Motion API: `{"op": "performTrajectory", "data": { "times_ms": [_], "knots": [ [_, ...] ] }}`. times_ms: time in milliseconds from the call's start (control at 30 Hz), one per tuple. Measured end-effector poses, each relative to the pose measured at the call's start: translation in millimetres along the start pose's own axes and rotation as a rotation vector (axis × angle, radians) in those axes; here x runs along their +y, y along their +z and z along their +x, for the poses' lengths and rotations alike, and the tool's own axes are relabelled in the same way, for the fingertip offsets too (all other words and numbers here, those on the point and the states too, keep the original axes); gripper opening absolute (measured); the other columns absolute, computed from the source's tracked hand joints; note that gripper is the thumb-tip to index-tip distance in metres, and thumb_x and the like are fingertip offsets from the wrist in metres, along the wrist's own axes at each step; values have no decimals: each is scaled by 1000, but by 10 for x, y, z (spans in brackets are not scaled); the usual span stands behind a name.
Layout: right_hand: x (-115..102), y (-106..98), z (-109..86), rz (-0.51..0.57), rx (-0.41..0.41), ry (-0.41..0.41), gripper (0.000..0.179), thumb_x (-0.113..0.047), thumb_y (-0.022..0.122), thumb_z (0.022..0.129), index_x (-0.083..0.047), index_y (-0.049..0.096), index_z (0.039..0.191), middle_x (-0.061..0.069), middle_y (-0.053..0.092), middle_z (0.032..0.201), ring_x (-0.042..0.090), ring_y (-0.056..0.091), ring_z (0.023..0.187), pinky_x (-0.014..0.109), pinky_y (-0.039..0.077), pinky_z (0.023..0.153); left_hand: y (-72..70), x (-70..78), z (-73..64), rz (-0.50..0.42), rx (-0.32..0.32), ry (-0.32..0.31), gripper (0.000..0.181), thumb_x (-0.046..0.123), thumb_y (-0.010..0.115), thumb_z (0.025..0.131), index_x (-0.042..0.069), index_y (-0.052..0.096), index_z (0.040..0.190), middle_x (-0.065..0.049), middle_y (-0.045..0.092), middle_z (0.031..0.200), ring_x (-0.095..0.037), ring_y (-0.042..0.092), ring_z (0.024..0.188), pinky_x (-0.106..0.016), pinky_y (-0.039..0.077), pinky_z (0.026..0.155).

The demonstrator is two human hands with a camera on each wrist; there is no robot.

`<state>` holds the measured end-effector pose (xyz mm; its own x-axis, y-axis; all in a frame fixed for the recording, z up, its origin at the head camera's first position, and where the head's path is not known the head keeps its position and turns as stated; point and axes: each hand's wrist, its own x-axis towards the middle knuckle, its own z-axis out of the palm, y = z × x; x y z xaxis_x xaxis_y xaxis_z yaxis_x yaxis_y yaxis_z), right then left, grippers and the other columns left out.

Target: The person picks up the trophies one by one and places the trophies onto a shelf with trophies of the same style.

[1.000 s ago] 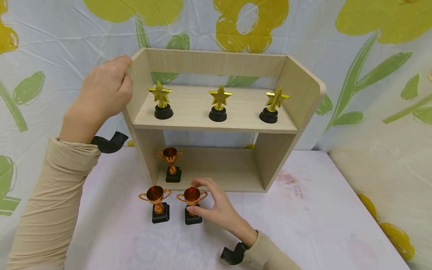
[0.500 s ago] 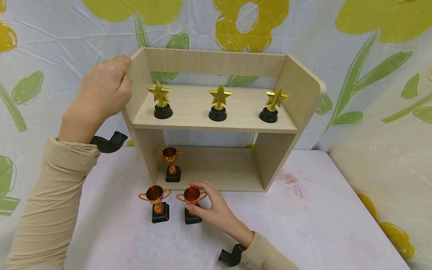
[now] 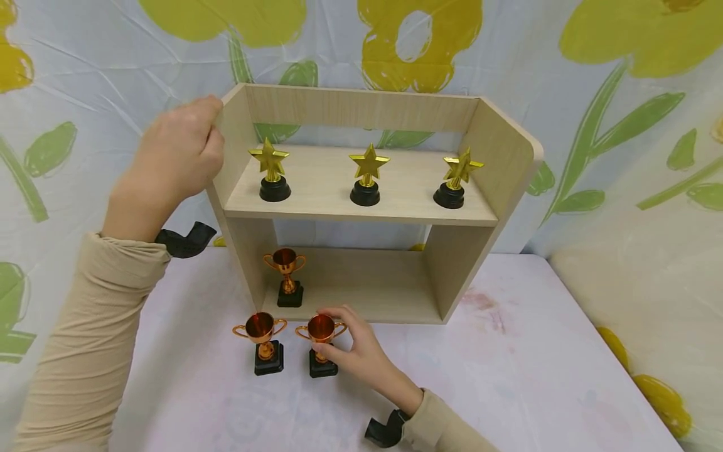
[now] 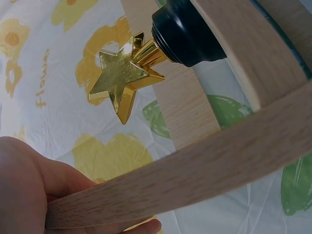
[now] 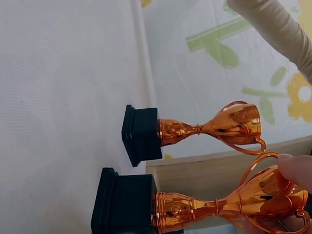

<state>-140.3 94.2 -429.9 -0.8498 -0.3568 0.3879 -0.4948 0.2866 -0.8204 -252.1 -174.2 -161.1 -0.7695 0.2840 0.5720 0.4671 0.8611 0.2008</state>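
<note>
My left hand (image 3: 172, 150) grips the upper left side panel of a light wooden shelf (image 3: 361, 215); in the left wrist view its thumb and fingers (image 4: 146, 227) lie on either side of the panel. My right hand (image 3: 361, 355) holds a copper-coloured trophy cup (image 3: 322, 326) by its bowl, thumb in front and fingers behind. This trophy stands upright on its black square base in front of the shelf. Beside it on the left is a matching trophy cup (image 3: 260, 328), untouched. A third trophy cup (image 3: 287, 263) stands inside the lower compartment, at the left.
On the upper shelf board stand three gold star trophies, at left (image 3: 269, 160), middle (image 3: 368, 164) and right (image 3: 460, 168), on round black bases. The table (image 3: 508, 376) has a pale cover. A flower-printed cloth (image 3: 519, 37) hangs behind the shelf.
My right hand has shifted slightly left and its fingers have closed in on the trophy's bowl. The left hand keeps its grip on the shelf, and the trophies stay in place.
</note>
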Motion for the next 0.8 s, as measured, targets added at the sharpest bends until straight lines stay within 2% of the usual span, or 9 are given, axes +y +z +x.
{"op": "performTrajectory", "data": {
  "times_ms": [333,600,800],
  "knots": [
    [12,16,2,3,-1,16,52,-19,80,84,-21,58,131,-9,60,123,13,55,118,43,42,99,14,6,-16,3,12,10,14,3,31,92,2,43,85,-19,46,80,-39,46,78,-55,37,69],
    [-5,-1,4,-3,13,14,52,-20,79,84,-17,58,131,-8,60,124,13,55,118,46,42,98,7,11,-25,4,12,15,13,2,31,91,2,41,83,-18,44,79,-38,45,78,-54,37,69],
    [-28,-28,18,-1,21,37,51,-19,80,84,-23,59,130,-11,59,123,12,54,119,47,41,100,3,14,-20,7,11,13,13,2,31,91,2,42,85,-19,45,80,-39,45,79,-56,37,70]
  ]
}}
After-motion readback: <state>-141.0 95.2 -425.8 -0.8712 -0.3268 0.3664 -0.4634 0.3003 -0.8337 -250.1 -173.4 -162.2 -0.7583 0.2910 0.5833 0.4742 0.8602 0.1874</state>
